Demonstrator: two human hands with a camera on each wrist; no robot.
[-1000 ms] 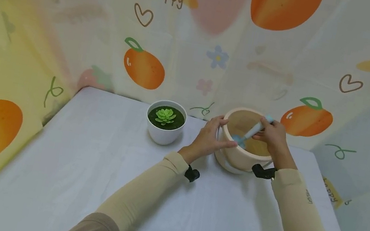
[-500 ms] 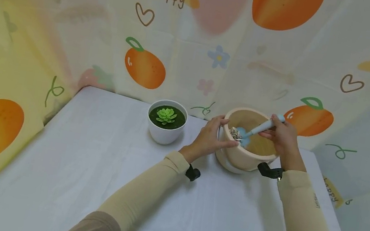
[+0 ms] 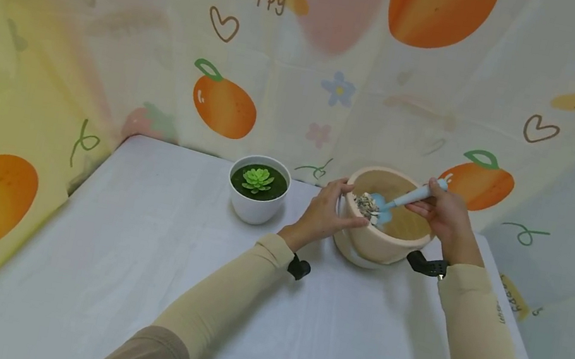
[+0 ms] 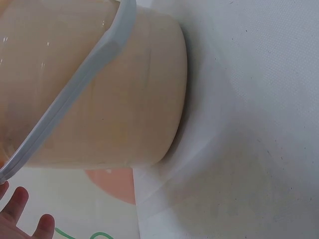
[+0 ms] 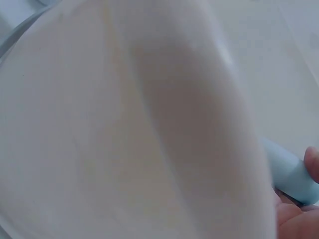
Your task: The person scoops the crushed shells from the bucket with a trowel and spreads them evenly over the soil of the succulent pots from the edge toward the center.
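Note:
A peach-coloured bucket (image 3: 376,246) stands at the back right of the white table. My left hand (image 3: 323,211) holds it by the left side, thumb along the front rim and fingers around the far side. In my right hand (image 3: 448,217) is a light blue toy shovel (image 3: 408,197), pinched near the end of its handle and slanting down into the bucket. Pale, grey-flecked gravel-like bits (image 3: 366,205) show at the shovel's blade, inside the left wall. The left wrist view shows the bucket's grey-white carrying handle (image 4: 75,94) hanging across its side. The bucket wall fills most of the right wrist view.
A white pot with a green succulent (image 3: 257,190) stands left of the bucket, near the table's back edge. Behind the table (image 3: 124,253) hangs a cloth backdrop (image 3: 290,96) printed with oranges, hearts and flowers, close behind the bucket.
My right hand has moved right and tipped the shovel's handle lower, while gravel-like bits have come into view at its blade. The left hand keeps its hold on the bucket.

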